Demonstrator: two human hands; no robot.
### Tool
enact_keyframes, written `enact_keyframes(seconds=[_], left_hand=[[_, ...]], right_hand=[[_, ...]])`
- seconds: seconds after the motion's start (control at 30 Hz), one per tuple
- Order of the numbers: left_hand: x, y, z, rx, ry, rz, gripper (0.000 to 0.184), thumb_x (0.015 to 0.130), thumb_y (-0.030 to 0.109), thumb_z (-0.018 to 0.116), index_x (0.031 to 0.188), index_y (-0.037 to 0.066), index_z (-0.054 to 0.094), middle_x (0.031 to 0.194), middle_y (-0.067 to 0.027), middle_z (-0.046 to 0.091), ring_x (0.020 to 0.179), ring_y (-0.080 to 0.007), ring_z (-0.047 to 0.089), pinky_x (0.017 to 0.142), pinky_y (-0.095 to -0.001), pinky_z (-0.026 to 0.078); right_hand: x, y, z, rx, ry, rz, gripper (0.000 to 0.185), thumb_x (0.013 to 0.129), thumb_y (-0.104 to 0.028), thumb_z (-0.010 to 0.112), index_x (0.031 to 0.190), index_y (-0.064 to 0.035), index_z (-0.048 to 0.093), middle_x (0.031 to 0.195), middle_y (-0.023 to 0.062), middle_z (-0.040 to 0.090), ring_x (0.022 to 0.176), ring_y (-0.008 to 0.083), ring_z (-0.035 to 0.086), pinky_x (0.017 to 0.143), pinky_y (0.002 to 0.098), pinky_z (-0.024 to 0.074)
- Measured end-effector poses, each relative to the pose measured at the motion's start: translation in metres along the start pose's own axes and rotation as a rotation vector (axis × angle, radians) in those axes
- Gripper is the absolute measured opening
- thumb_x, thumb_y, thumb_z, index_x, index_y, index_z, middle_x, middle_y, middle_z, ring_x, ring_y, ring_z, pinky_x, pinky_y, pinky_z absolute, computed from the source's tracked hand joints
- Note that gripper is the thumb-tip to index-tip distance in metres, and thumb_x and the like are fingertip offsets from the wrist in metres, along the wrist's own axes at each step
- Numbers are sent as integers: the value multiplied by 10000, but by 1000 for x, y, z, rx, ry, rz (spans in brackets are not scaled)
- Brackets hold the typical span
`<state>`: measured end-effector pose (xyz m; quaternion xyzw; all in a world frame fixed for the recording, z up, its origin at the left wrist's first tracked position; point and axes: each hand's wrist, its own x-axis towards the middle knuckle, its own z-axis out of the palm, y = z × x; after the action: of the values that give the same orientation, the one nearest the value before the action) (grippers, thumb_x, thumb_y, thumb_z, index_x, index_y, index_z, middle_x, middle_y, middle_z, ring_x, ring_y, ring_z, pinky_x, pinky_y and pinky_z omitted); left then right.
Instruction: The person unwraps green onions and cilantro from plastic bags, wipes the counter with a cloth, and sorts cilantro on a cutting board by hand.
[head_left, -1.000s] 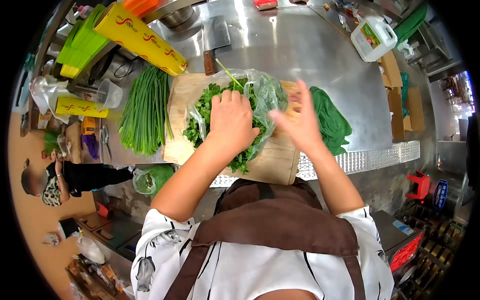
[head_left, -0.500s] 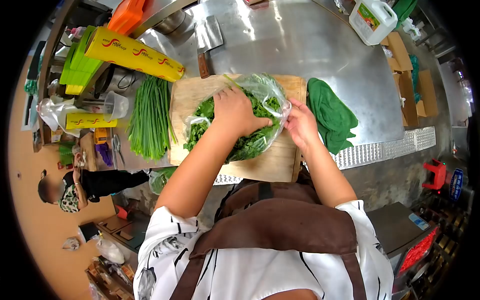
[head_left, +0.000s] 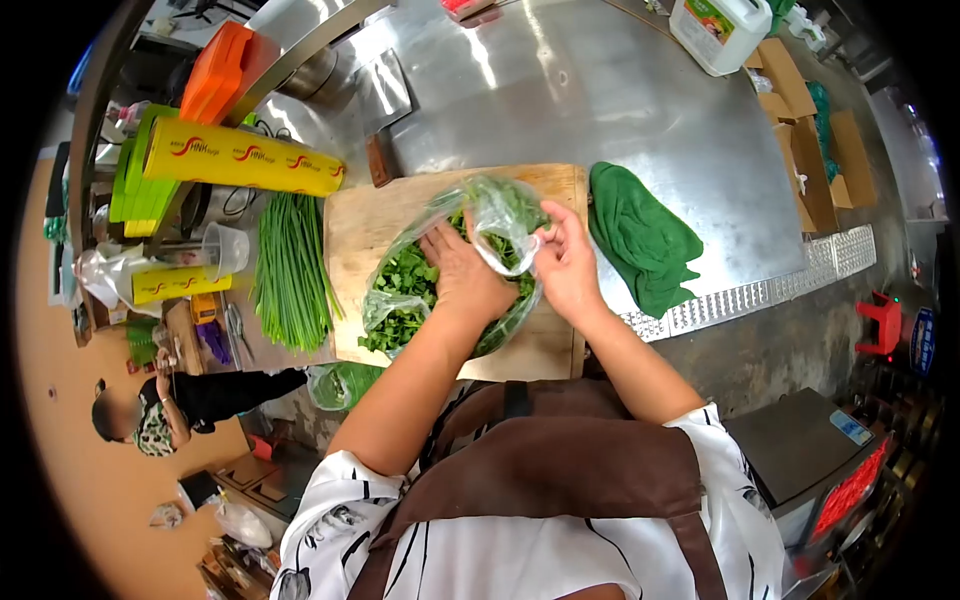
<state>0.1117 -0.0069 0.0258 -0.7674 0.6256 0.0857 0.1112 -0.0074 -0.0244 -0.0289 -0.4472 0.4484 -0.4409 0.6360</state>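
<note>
- The left hand (head_left: 468, 278) reaches from the near left into a clear plastic bag (head_left: 505, 212); its back faces up, its fingers are extended and slightly apart, pointing far and left over the green leafy herbs (head_left: 408, 272); it is unclenched, laid against the herbs, its thumb toward the right.
- The right hand (head_left: 566, 266) comes in from the near right; its fingers are bent and its fingertips pinch the bag's rim at the right side; the forearm slants far and left.
- The bag, with the herbs inside, sits on a rectangular pale wooden board (head_left: 385, 200); the board lies on a shiny metal tabletop (head_left: 610, 100).
- Left of the board is a bundle of long green stalks (head_left: 290, 270); right of it, a crumpled green cloth (head_left: 645, 240); at its far left, a wooden-handled metal cleaver (head_left: 385, 92).
</note>
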Motion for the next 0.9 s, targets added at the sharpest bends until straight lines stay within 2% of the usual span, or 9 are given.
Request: enact_keyframes(seconds=[0.13, 0.2, 0.27, 0.3, 0.4, 0.53, 0.6, 0.7, 0.9], left_hand=[[14, -4, 5, -136, -18, -6, 1007, 643, 378, 652, 1369, -78, 124, 1276, -393, 168, 1233, -541, 102, 1028, -588, 78], [13, -4, 11, -173, 41, 65, 956, 627, 303, 654, 1335, -115, 166, 1197, -330, 261, 1155, -489, 201, 997, -587, 148], [13, -1, 6, -156, -91, 29, 990, 611, 345, 685, 1318, -131, 183, 1206, -322, 265, 1148, -476, 228, 981, -589, 188], [12, -6, 6, -157, -85, 29, 990, 611, 345, 685, 1318, -131, 183, 1206, -322, 265, 1148, -476, 228, 981, -589, 188], [15, -32, 7, -551, -34, 55, 1038, 580, 402, 720, 1337, -83, 202, 1272, -330, 227, 1175, -475, 246, 983, -585, 207], [18, -49, 20, -144, -63, 188, 977, 585, 408, 741, 1365, 55, 269, 1348, -327, 223, 1237, -457, 252, 1032, -524, 210], [25, -52, 23, -167, 1, 235, 828, 587, 396, 724, 1279, 62, 417, 1274, -219, 442, 1185, -396, 404, 991, -455, 322], [32, -50, 2, -181, -132, 289, 632, 635, 393, 697, 1165, 91, 533, 1192, -177, 529, 1094, -342, 508, 904, -415, 414], [26, -63, 26, -212, 83, 236, 537, 681, 275, 705, 1153, 80, 539, 1169, -159, 544, 1054, -296, 538, 895, -390, 435]], right_hand=[[-3, -2, -3, -107, -75, 31, 458, 835, 21, 501, 1269, -25, 363, 912, 56, 506, 660, 69, 492, 571, 209, 424], [2, -5, -10, -200, -70, 24, 479, 836, -14, 519, 1284, -21, 348, 997, 80, 507, 799, 113, 530, 696, 250, 457], [9, 9, -16, -430, 35, -289, 509, 838, -80, 544, 1298, -14, 334, 1148, 134, 475, 1033, 192, 504, 893, 319, 416], [12, 15, -21, -409, -23, -174, 647, 832, -154, 590, 1360, -8, 244, 1324, 201, 359, 1234, 273, 370, 1023, 373, 304], [14, 1, -15, -18, -126, 117, 790, 825, -198, 624, 1405, -11, 120, 1400, 244, 244, 1290, 314, 297, 1049, 391, 262], [21, 4, 1, 56, -255, 156, 903, 793, -172, 669, 1419, -24, 36, 1405, 257, 228, 1286, 330, 293, 1042, 395, 266], [23, 2, 2, 15, -256, 187, 924, 769, -150, 689, 1426, -52, 48, 1387, 248, 269, 1267, 316, 320, 1030, 389, 283], [20, 6, 4, 256, -279, 237, 942, 744, -134, 709, 1430, -80, 66, 1360, 247, 310, 1238, 301, 354, 1023, 380, 290], [21, -5, 9, 240, -148, 472, 796, 858, -393, 551, 1429, -85, 90, 1411, 151, 271, 1282, 275, 288, 1029, 425, 261]])
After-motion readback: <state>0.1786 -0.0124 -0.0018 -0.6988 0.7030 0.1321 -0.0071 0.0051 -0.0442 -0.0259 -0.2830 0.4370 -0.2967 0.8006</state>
